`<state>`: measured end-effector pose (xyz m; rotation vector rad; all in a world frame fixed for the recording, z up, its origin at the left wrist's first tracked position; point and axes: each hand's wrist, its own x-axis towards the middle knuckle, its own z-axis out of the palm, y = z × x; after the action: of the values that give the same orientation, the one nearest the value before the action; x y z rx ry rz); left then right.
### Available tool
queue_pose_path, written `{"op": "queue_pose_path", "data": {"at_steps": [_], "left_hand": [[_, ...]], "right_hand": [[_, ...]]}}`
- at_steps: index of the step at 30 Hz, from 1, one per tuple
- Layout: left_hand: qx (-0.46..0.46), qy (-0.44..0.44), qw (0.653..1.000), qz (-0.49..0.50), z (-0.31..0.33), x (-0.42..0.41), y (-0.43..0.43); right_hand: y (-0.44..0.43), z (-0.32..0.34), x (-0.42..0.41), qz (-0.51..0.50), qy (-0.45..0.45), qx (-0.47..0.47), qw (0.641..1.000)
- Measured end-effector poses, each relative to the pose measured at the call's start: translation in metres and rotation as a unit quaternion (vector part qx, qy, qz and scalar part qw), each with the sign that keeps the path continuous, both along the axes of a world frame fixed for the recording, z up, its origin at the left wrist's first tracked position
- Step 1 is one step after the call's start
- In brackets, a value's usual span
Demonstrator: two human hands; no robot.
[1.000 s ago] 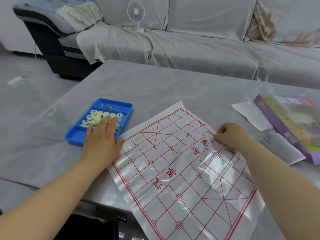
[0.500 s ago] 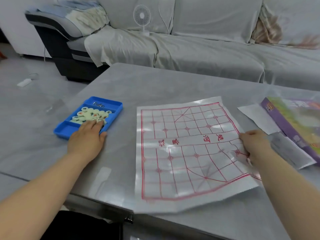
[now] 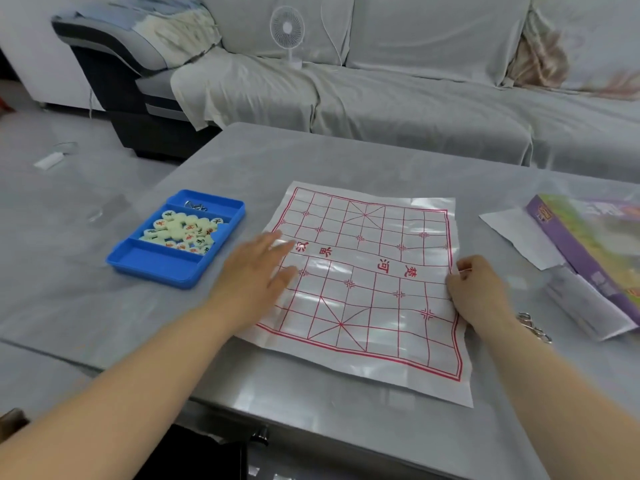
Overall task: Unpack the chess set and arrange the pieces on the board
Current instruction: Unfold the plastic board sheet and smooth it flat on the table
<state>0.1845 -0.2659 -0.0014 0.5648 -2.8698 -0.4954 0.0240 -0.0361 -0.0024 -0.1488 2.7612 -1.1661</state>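
A thin plastic board sheet (image 3: 367,271) with a red grid lies flat on the grey table (image 3: 346,161), one corner near the front edge. My left hand (image 3: 256,275) lies open, palm down, on the sheet's left edge. My right hand (image 3: 478,292) pinches the sheet's right edge between curled fingers. Left of the sheet stands a blue tray (image 3: 156,263); its middle compartment holds several cream round chess pieces (image 3: 185,232) with red and dark characters.
A purple game box (image 3: 588,244) and white paper sheets (image 3: 516,233) lie at the right, with a small metal chain (image 3: 533,327) by my right wrist. A grey covered sofa (image 3: 398,98) with a small white fan (image 3: 287,32) stands behind the table.
My left hand left the blue tray and came down on the sheet's left edge. The sheet has turned and shifted right, now lying squarer to me. My right hand stayed on its right edge.
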Motion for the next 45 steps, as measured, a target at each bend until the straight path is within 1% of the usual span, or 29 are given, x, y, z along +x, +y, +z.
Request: {"op": "queue_pose_path", "data": {"at_steps": [1, 3, 4, 6, 7, 8, 9, 10, 12, 14, 17, 20, 22, 23, 24, 26, 28, 30, 32, 34, 36, 39, 42, 45], "left_hand": [[0.003, -0.035, 0.999, -0.016, -0.004, -0.006, 0.007], [-0.001, -0.093, 0.995, -0.020, -0.015, -0.013, 0.014], [-0.005, -0.109, 0.994, -0.014, -0.021, -0.014, 0.014], [-0.026, -0.116, 0.993, -0.005, -0.030, -0.014, 0.012], [-0.034, -0.110, 0.993, -0.001, -0.034, -0.014, 0.011], [-0.038, -0.105, 0.994, 0.002, -0.036, -0.013, 0.011], [-0.040, -0.102, 0.994, 0.003, -0.037, -0.014, 0.011], [-0.042, -0.101, 0.994, 0.004, -0.037, -0.014, 0.011], [-0.042, -0.104, 0.994, 0.013, -0.037, -0.015, 0.011], [-0.040, -0.108, 0.993, 0.036, -0.035, -0.014, 0.007], [-0.035, -0.117, 0.991, 0.050, -0.032, -0.013, -0.004], [-0.037, -0.132, 0.990, 0.044, -0.029, -0.011, -0.007], [-0.039, -0.115, 0.991, 0.060, -0.025, -0.013, -0.005], [-0.041, -0.091, 0.992, 0.073, -0.022, -0.017, -0.005], [-0.045, -0.059, 0.994, 0.083, -0.017, -0.024, -0.006], [-0.050, 0.001, 0.996, 0.080, -0.008, -0.043, -0.009], [-0.046, 0.020, 0.998, 0.042, -0.005, -0.068, -0.011], [-0.026, -0.008, 1.000, 0.000, -0.009, -0.090, -0.013], [-0.012, -0.048, 0.999, -0.018, -0.019, -0.103, -0.019], [-0.025, -0.069, 0.997, -0.021, -0.030, -0.110, -0.030], [-0.036, -0.082, 0.996, -0.022, -0.036, -0.114, -0.036], [-0.036, -0.101, 0.994, -0.015, -0.039, -0.117, -0.038], [-0.037, -0.117, 0.992, 0.014, -0.042, -0.117, -0.041], [-0.040, -0.117, 0.991, 0.046, -0.042, -0.119, -0.043]], "right_hand": [[0.000, 0.001, 0.001, 0.005, -0.008, 0.007, 1.000], [0.000, 0.003, 0.002, 0.001, -0.016, 0.018, 1.000], [0.001, 0.004, 0.004, -0.009, 0.006, 0.046, 0.999], [-0.001, 0.005, 0.011, -0.012, 0.096, 0.142, 0.985], [-0.006, 0.006, 0.018, 0.014, 0.141, 0.167, 0.976], [-0.016, 0.006, 0.027, 0.061, 0.170, 0.170, 0.969], [-0.030, 0.004, 0.038, 0.122, 0.180, 0.164, 0.962], [-0.045, 0.000, 0.050, 0.189, 0.178, 0.158, 0.953], [-0.076, -0.013, 0.071, 0.298, 0.156, 0.179, 0.925], [-0.093, -0.025, 0.082, 0.340, 0.129, 0.217, 0.906], [-0.078, -0.036, 0.065, 0.315, 0.124, 0.256, 0.905], [-0.033, -0.034, 0.040, 0.247, 0.105, 0.287, 0.919], [-0.012, -0.027, 0.029, 0.222, 0.074, 0.303, 0.924], [-0.010, -0.023, 0.025, 0.216, 0.066, 0.302, 0.926], [-0.014, -0.018, 0.021, 0.203, 0.076, 0.285, 0.934], [-0.038, -0.009, 0.014, 0.168, 0.145, 0.229, 0.948], [-0.074, -0.004, 0.005, 0.184, 0.192, 0.190, 0.945], [-0.111, -0.007, -0.003, 0.245, 0.191, 0.192, 0.931], [-0.137, -0.018, -0.012, 0.303, 0.186, 0.219, 0.908], [-0.147, -0.030, -0.026, 0.327, 0.171, 0.241, 0.898], [-0.145, -0.034, -0.047, 0.311, 0.161, 0.261, 0.900], [-0.129, -0.034, -0.081, 0.258, 0.147, 0.291, 0.909], [-0.111, -0.034, -0.104, 0.205, 0.120, 0.302, 0.923], [-0.089, -0.033, -0.122, 0.151, 0.111, 0.314, 0.931]]}}
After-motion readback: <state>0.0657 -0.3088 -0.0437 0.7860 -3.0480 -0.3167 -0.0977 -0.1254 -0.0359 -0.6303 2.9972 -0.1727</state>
